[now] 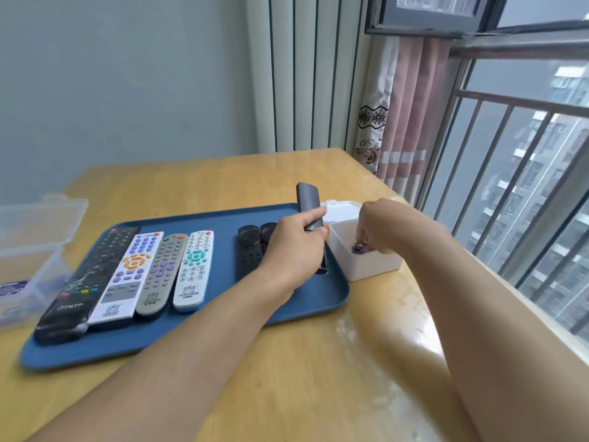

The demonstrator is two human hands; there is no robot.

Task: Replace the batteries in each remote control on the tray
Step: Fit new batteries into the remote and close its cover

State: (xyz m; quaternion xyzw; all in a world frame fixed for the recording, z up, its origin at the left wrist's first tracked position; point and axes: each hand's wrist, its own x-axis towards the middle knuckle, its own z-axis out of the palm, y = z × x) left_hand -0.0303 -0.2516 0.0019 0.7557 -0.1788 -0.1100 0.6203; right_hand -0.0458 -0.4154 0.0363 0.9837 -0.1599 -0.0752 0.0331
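Note:
A blue tray (287, 218) lies on the wooden table and carries several remotes: a black one (83, 282), a white one with orange buttons (127, 275), a grey one (162, 272), a white one with teal buttons (194, 269) and two dark ones (251, 247). My left hand (293, 247) grips a slim dark grey remote (307, 199), tilted up over the tray's right end. My right hand (379, 224) reaches into a white box (373, 266) beside the tray, its fingers pinching a purple battery (359, 248).
A clear plastic box (35, 247) with its lid up stands at the table's left edge, with purple batteries (12, 288) inside. The white box's lid (342, 210) lies behind it. A window with railings runs along the right, curtains at the back corner.

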